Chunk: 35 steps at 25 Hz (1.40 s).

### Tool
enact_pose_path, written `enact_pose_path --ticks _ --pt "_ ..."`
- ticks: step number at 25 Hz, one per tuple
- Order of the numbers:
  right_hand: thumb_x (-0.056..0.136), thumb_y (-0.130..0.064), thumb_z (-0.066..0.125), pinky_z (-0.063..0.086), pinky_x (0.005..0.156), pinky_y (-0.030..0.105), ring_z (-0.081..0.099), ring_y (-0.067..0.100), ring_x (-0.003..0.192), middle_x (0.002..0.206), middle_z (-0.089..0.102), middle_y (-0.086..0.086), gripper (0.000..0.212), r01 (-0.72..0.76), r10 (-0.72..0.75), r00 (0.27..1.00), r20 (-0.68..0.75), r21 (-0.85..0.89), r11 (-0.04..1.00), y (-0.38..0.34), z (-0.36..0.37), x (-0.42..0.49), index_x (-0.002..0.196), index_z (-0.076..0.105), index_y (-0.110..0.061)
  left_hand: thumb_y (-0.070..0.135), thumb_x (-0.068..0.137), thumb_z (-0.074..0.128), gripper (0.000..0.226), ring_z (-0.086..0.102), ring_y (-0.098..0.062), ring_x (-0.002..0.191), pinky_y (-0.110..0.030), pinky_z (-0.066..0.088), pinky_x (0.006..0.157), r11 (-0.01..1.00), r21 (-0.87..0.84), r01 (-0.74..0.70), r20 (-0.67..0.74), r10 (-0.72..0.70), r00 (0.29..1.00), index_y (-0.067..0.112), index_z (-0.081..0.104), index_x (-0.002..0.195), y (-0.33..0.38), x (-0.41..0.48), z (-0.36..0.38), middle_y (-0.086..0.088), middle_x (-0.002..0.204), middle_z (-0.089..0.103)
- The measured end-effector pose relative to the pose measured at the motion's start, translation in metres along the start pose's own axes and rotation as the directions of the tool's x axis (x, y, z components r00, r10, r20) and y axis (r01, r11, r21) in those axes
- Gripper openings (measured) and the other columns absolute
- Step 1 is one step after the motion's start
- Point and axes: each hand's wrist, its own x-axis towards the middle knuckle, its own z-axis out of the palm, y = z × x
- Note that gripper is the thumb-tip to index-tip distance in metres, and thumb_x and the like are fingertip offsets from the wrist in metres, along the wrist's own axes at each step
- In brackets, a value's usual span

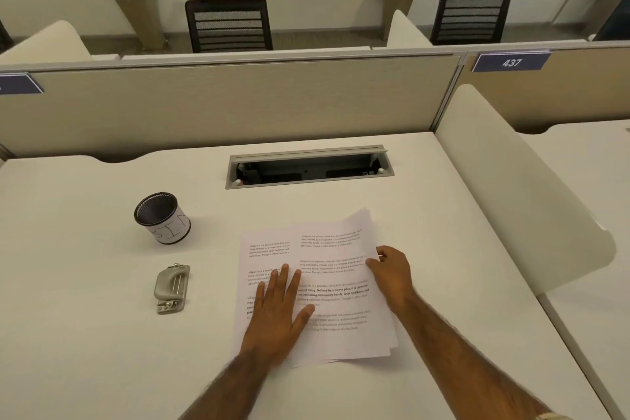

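A loose stack of printed white sheets [335,303] lies near the middle of the white desk [85,334], the sheets fanned out of line. My left hand [278,309] lies flat on the left part of the stack, fingers straight and spread. My right hand [392,271] pinches the right edge of the top sheet between thumb and fingers, and that sheet's far right corner curls up off the pile.
A grey hole punch [172,288] sits left of the papers. Behind it stands a black mesh cup [162,216] wrapped in a white label. An open cable tray [308,169] is sunk into the desk's far side. A white side divider [518,187] bounds the right.
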Motion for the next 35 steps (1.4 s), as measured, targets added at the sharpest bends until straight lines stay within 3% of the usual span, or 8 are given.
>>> enact_pose_path --ticks 6,11,14,16,18,20,30,35 --pt "0.094 -0.014 0.056 0.051 0.064 0.023 0.068 0.022 0.094 0.113 0.07 0.007 0.025 -0.006 0.002 0.999 -0.037 -0.127 0.992 0.007 -0.011 -0.001 0.116 0.066 -0.007 0.075 0.089 -0.002 0.084 -0.022 -0.012 0.154 -0.044 -0.008 0.128 0.969 -0.02 0.246 -0.084 -0.247 0.965 0.029 -0.017 0.158 -0.058 -0.028 -0.015 0.004 0.17 -0.021" --pt "0.096 -0.019 0.054 0.047 0.063 0.019 0.064 0.015 0.083 0.106 0.072 0.005 0.017 0.156 -0.144 0.987 0.07 -0.202 0.967 -0.006 0.037 -0.023 0.106 0.066 -0.013 0.081 0.085 -0.007 0.094 -0.018 -0.014 0.156 -0.041 -0.009 0.128 0.985 0.005 0.173 -0.053 -0.173 0.984 0.025 -0.015 0.159 -0.071 -0.035 -0.02 0.004 0.169 -0.019" --pt "0.098 -0.061 0.038 0.047 0.094 0.036 0.059 0.019 0.111 0.118 0.068 -0.002 0.052 0.458 -0.376 0.889 0.264 -0.459 0.761 -0.017 0.059 -0.031 0.116 0.067 -0.021 0.077 0.088 -0.002 0.09 -0.02 -0.018 0.156 -0.044 -0.008 0.128 0.984 0.086 0.154 -0.046 -0.151 0.988 0.025 -0.013 0.161 -0.068 -0.034 -0.018 0.001 0.168 -0.023" --pt "0.09 -0.079 0.012 0.02 0.121 0.05 0.025 0.024 0.15 0.154 0.045 -0.005 0.082 0.642 -0.454 0.767 0.454 -0.541 0.544 -0.027 0.067 -0.026 0.139 0.057 -0.03 0.075 0.089 -0.001 0.087 -0.024 -0.019 0.155 -0.045 -0.009 0.127 0.977 0.129 0.167 -0.035 -0.164 0.986 0.027 -0.017 0.16 -0.069 -0.034 -0.014 0.001 0.167 -0.028" --pt "0.084 -0.085 0.004 -0.005 0.123 0.058 -0.01 0.022 0.156 0.168 0.013 -0.007 0.088 0.71 -0.404 0.704 0.585 -0.559 0.428 -0.037 0.07 -0.014 0.15 0.04 -0.04 0.074 0.09 -0.001 0.085 -0.025 -0.018 0.155 -0.045 -0.009 0.127 0.975 0.141 0.174 -0.035 -0.171 0.985 0.029 -0.019 0.159 -0.069 -0.034 -0.012 0.001 0.167 -0.028" --pt "0.085 -0.084 0.007 -0.013 0.12 0.061 -0.021 0.024 0.154 0.17 -0.001 -0.004 0.084 0.718 -0.31 0.694 0.65 -0.591 0.367 -0.044 0.074 0.001 0.155 0.027 -0.042 0.073 0.092 0.004 0.083 -0.024 -0.018 0.155 -0.046 -0.009 0.127 0.979 0.109 0.173 -0.044 -0.169 0.985 0.03 -0.017 0.16 -0.071 -0.034 -0.01 0.002 0.168 -0.027" --pt "0.086 -0.083 0.008 -0.013 0.119 0.061 -0.016 0.028 0.155 0.17 -0.004 0.003 0.091 0.645 -0.146 0.763 0.629 -0.729 0.228 -0.049 0.096 0.039 0.16 -0.002 -0.031 0.073 0.095 0.006 0.081 -0.019 -0.019 0.156 -0.047 -0.007 0.126 0.979 0.113 0.172 -0.087 -0.163 0.983 0.03 -0.012 0.161 -0.073 -0.033 -0.005 0.001 0.17 -0.021" --pt "0.087 -0.082 0.011 -0.011 0.121 0.059 -0.01 0.026 0.156 0.17 0.001 0.0 0.092 0.672 -0.166 0.736 0.656 -0.681 0.291 -0.052 0.096 0.029 0.16 -0.005 -0.028 0.073 0.095 0.006 0.081 -0.02 -0.021 0.156 -0.049 -0.009 0.126 0.975 0.125 0.184 -0.096 -0.173 0.98 0.029 -0.013 0.161 -0.068 -0.026 -0.003 0.0 0.17 -0.022"
